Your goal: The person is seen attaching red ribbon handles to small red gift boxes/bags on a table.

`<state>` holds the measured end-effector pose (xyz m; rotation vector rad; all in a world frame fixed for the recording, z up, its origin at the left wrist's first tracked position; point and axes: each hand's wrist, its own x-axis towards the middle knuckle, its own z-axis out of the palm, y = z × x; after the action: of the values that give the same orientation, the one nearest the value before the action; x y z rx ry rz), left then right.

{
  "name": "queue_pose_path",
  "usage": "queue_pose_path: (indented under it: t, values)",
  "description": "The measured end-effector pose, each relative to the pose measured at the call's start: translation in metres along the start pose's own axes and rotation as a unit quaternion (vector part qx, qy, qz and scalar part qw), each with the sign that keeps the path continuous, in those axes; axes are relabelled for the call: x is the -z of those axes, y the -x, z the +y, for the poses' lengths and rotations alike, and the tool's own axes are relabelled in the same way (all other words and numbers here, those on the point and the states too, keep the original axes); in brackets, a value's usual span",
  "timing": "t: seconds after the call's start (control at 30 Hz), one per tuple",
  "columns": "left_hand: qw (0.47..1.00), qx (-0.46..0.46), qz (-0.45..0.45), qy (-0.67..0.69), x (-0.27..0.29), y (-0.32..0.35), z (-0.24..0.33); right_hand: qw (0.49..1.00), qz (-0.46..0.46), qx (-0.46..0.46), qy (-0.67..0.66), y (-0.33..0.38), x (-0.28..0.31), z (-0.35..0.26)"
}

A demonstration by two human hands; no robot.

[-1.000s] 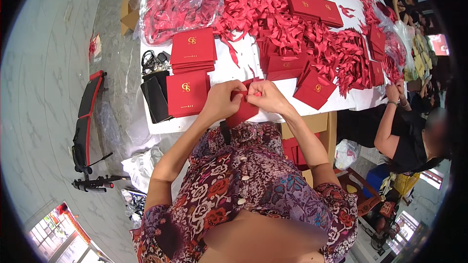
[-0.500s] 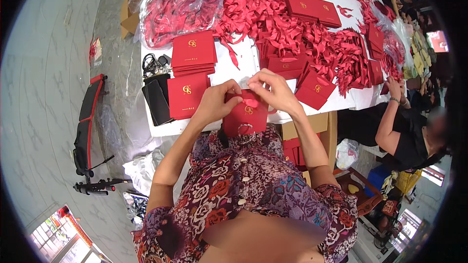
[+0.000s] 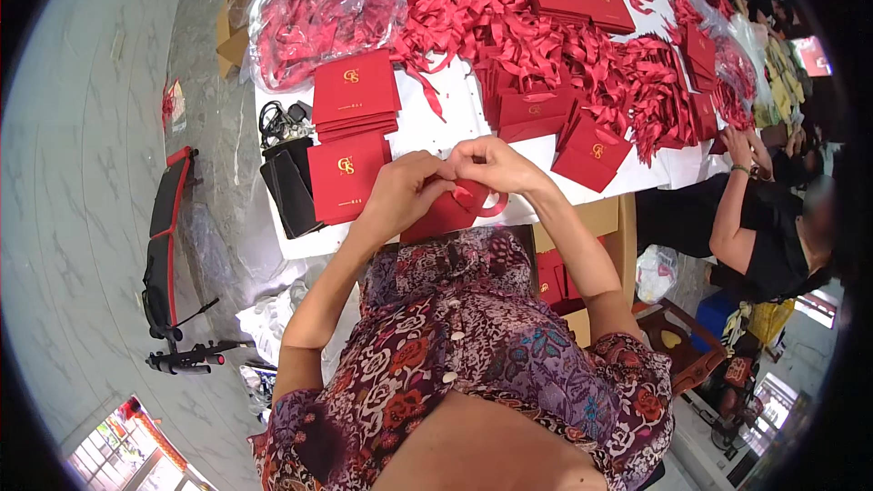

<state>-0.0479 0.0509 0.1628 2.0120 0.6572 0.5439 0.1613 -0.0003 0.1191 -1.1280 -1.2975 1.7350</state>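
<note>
The red envelope [image 3: 447, 215] sits at the near edge of the white table [image 3: 436, 132], just in front of the person's chest, with a red ribbon [image 3: 486, 203] curling off its top edge in a loop. Both hands meet over that edge: the left hand [image 3: 406, 191] has its fingers clenched on the envelope's upper left corner, and the right hand [image 3: 492, 164] pinches the ribbon between thumb and fingertips, the two hands touching each other. Whether a knot is already formed is hidden under the fingers, so the bow on this piece looks, as a judgement, unfinished. Just left of the hands lies a single flat red envelope with a gold mark [image 3: 346, 175], and behind it a neat stack of the same envelopes [image 3: 356, 93], which reads as the smaller share of the work. Farther out, a large heap of loose red ribbons [image 3: 555, 45] covers the middle of the table, a clear bag of more ribbons [image 3: 314, 9] lies at the far left, and other envelopes [image 3: 591, 153] lie scattered to the right, so plenty seems left. At the right end another person's hand [image 3: 750, 147] works among the ribbons.
</note>
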Motion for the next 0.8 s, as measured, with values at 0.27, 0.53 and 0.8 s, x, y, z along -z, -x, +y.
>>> queue_pose_path:
  t: [0.27, 0.53, 0.8]
  values:
    - [0.998, 0.06, 0.002, 0.033, -0.015, 0.017, -0.002, 0.942, 0.301, 0.017, 0.144, 0.013, 0.018, 0.008]
    - [0.996, -0.001, 0.032, -0.079, -0.028, 0.03, -0.013, 0.96, 0.178, -0.125, 0.178, 0.028, 0.018, 0.053]
    - [0.965, -0.067, 0.195, -0.163, -0.047, 0.036, -0.026, 0.959, 0.266, 0.034, 0.092, 0.018, -0.019, 0.076]
